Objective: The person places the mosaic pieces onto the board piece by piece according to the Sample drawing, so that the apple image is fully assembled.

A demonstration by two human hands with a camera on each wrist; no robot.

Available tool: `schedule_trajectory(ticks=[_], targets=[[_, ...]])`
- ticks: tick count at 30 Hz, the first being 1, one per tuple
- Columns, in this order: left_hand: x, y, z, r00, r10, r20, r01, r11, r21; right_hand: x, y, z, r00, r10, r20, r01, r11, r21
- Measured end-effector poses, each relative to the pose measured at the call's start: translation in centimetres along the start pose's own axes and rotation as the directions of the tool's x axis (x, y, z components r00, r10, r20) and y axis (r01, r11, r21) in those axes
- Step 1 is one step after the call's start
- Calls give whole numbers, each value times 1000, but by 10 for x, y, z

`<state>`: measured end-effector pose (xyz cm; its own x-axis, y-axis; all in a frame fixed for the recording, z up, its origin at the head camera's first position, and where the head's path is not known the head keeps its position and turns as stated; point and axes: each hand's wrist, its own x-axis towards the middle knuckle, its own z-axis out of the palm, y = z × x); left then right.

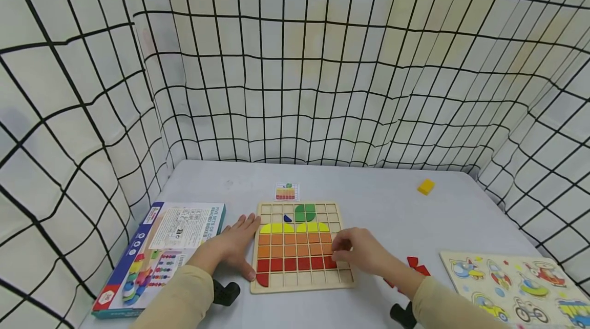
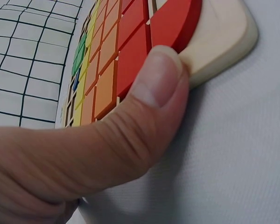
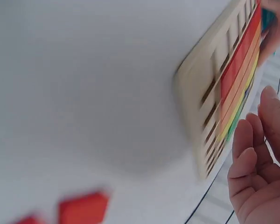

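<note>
A wooden grid board (image 1: pixel 318 282) lies in front of me, partly filled with coloured tiles. Red square tiles (image 1: pixel 290 264) form a row under orange tiles (image 1: pixel 289 250), with a rounded red piece (image 1: pixel 262 280) at the lower left. Yellow, green and blue pieces sit higher up. My left hand (image 1: pixel 232 244) rests at the board's left edge, fingers spread; its thumb (image 2: pixel 158 77) touches the edge beside the rounded red piece. Over the right end of the red row is my right hand (image 1: pixel 361 249), fingers loosely bent. The right wrist view shows nothing between its thumb and fingers.
Loose red pieces (image 1: pixel 421 270) lie right of the board, partly behind my right forearm. A picture card (image 1: pixel 287 192) sits behind the board. On the left is a printed box (image 1: pixel 184 226); on the right, a vehicle puzzle (image 1: pixel 507 272). A yellow block (image 1: pixel 426 187) lies farther back.
</note>
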<state>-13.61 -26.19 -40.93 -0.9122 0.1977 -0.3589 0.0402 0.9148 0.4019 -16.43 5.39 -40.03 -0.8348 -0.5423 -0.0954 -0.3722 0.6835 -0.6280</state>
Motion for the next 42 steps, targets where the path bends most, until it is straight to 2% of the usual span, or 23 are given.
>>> schedule_trajectory(ticks=[5, 9, 14, 22, 26, 35, 39, 42], targets=[[0, 2, -1, 1000, 4, 3, -4, 1000, 6, -25, 43, -37, 996, 89, -21, -90, 995, -52], [-1, 4, -2, 1000, -2, 6, 2, 1000, 5, -44, 66, -55, 987, 158, 13, -156, 984, -86], [-1, 4, -2, 1000, -7, 4, 7, 1000, 2, -58, 75, -55, 961, 268, 70, -258, 957, -132], [1, 3, 1, 1000, -10, 3, 10, 1000, 12, -60, 73, -41, 940, 340, 43, -324, 922, -211], [1, 2, 1, 1000, -5, -4, 5, 1000, 15, -60, 72, -39, 945, 324, 48, -312, 934, -175], [-1, 3, -1, 1000, -5, -6, 5, 1000, 9, -59, 71, -43, 971, 229, 72, -223, 972, -80], [-1, 3, -1, 1000, -4, -4, 4, 1000, 10, -54, 63, -44, 977, 204, 62, -202, 979, -39], [0, 2, 0, 1000, -3, -4, 3, 1000, 10, -46, 53, -41, 987, 152, 61, -154, 988, 21]])
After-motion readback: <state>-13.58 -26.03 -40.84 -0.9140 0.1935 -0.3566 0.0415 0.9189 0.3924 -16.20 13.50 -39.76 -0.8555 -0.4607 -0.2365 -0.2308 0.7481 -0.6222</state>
